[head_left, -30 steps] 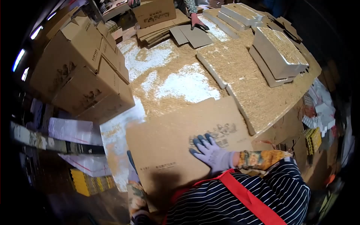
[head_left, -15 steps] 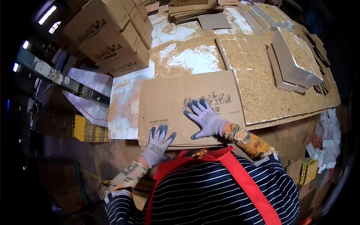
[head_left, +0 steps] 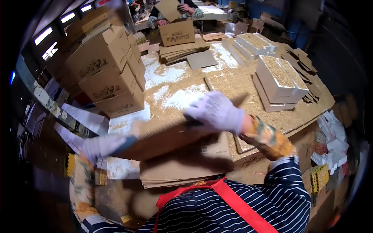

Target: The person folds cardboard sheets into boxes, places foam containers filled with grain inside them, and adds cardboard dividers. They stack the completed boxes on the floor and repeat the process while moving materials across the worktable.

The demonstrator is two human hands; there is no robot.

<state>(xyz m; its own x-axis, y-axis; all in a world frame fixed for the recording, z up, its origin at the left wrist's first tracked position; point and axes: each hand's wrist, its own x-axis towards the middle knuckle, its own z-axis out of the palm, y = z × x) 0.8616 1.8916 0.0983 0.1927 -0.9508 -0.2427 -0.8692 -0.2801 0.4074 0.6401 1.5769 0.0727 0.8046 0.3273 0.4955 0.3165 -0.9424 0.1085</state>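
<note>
A flattened cardboard carton (head_left: pixel 163 141) is raised and tilted above the stack of flattened cartons (head_left: pixel 186 167) at the table's near edge. My right hand (head_left: pixel 217 112), in a pale glove with dark fingertips, grips over its upper edge. At the carton's left end my left hand (head_left: pixel 103 147), gloved alike and blurred by motion, has its fingers closed on the cardboard. Printing shows on the top carton of the stack, partly hidden beneath the raised one.
Made-up boxes (head_left: pixel 105 73) are piled at the left. White foam blocks (head_left: pixel 274 83) stand on the debris-covered board (head_left: pixel 233 91) at right. Farther back, a person's hands (head_left: pixel 186 8) hold cardboard behind an upright box (head_left: pixel 176 34) and more flat cardboard (head_left: pixel 182 50).
Both hands lay spread on the stack before. Now they grip the top flattened carton and have lifted and tilted it. The view has risen, bringing the person at the back into sight.
</note>
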